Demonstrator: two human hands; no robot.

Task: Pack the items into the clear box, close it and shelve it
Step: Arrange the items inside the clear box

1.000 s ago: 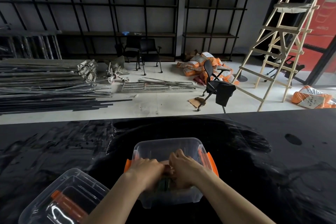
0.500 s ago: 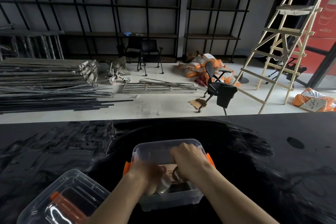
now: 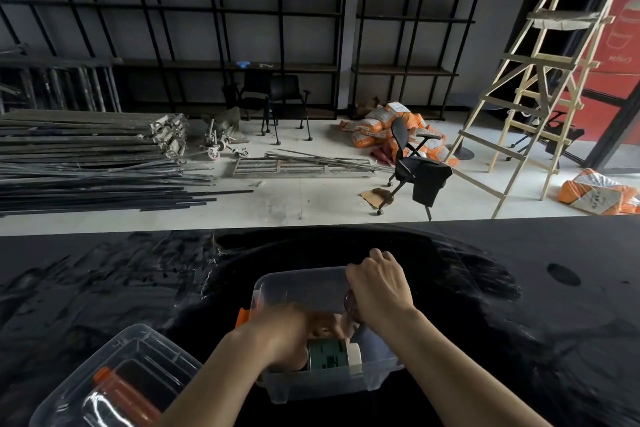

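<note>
- Clear box (image 3: 298,288) sits on the black desk (image 3: 519,340), lower centre of frame, no lid on it, orange latch (image 3: 243,317) showing at its left end.
- Left hand (image 3: 287,340) is down inside the box, curled round something; motion blur, so can't tell exactly what it grips. A green-and-white roll (image 3: 334,354) lies right beside it near the front wall.
- Right hand (image 3: 379,288) is at the box's far right rim, fingers bent over a dark item (image 3: 349,305); looks closed on it, not certain.
- Second clear container (image 3: 114,374) at lower left, holds an orange-capped item (image 3: 117,388). Could be the lid, can't confirm.
- Handling guess: thin-walled plastic, light, walls will flex if squeezed mid-span. Smooth and slippery on the glossy desk.
- Take it by the two short ends at the latches, or under the rim lip. Don't pinch the long walls.
- Loose contents will shift; keep it level when lifting to the shelving (image 3: 242,10) at upper frame.
</note>
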